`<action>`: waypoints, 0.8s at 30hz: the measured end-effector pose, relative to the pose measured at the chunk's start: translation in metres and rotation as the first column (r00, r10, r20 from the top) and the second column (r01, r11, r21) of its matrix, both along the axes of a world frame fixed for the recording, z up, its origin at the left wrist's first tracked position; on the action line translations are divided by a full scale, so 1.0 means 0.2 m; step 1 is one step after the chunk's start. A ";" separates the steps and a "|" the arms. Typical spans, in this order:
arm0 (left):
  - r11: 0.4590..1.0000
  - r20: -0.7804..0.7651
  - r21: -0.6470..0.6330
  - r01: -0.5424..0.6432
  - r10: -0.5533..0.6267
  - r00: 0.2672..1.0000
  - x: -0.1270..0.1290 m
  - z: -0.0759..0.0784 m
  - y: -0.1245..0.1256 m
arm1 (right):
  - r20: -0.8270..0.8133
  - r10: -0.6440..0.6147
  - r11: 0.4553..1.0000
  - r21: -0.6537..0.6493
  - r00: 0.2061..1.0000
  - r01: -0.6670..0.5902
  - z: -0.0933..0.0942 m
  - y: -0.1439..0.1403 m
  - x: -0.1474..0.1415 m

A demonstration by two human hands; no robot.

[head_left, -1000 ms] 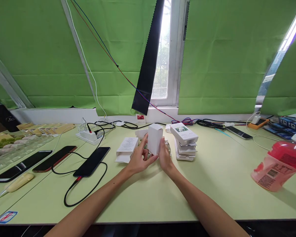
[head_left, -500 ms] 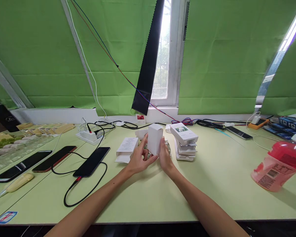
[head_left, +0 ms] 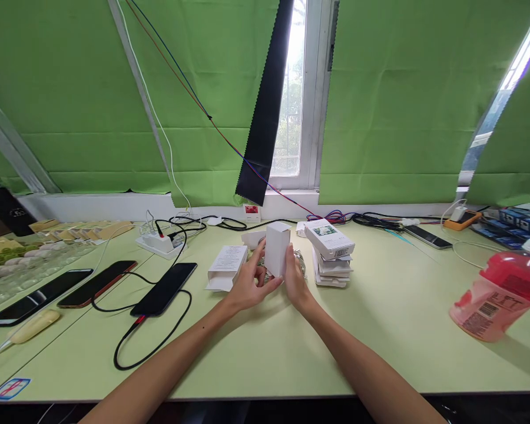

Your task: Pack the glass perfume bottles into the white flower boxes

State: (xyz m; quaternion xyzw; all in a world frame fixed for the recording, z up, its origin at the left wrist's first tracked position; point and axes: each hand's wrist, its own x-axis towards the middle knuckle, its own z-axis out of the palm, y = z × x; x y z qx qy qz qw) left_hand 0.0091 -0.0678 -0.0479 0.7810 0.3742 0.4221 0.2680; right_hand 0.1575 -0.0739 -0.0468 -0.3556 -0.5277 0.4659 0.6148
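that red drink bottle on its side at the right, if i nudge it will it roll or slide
The red drink bottle lies on its side on the smooth green table, so a nudge across its length would probably roll it. It looks round-bodied, though how full it is cannot be told. Its glossy plastic label may be slippery to grip. Both hands are on the white box, well away from it.

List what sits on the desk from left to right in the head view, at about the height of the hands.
Three phones → open flat carton → left hand → upright white box → right hand → stack of white boxes → red drink bottle.
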 end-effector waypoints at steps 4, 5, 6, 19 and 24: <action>1.000 -0.010 0.007 -0.006 0.006 1.000 0.00 0.00 0.01 | 0.020 -0.017 1.000 -0.015 1.000 0.017 0.00 0.00 0.00; 1.000 -0.014 0.007 -0.006 0.006 1.000 0.00 0.00 0.01 | 0.023 -0.017 1.000 -0.016 1.000 0.017 0.00 0.00 0.00; 1.000 -0.017 0.006 -0.005 0.005 1.000 -0.01 -0.01 0.01 | 0.026 -0.016 1.000 -0.017 1.000 0.016 0.00 0.00 0.00; 0.999 -0.055 -0.038 -0.006 0.004 0.999 -0.01 0.00 0.01 | 0.068 -0.037 0.999 -0.036 0.997 0.040 0.00 0.00 0.01; 0.999 -0.062 -0.053 -0.012 0.008 0.998 -0.01 0.00 0.01 | 0.065 -0.028 0.999 -0.037 0.997 0.031 0.01 -0.01 0.01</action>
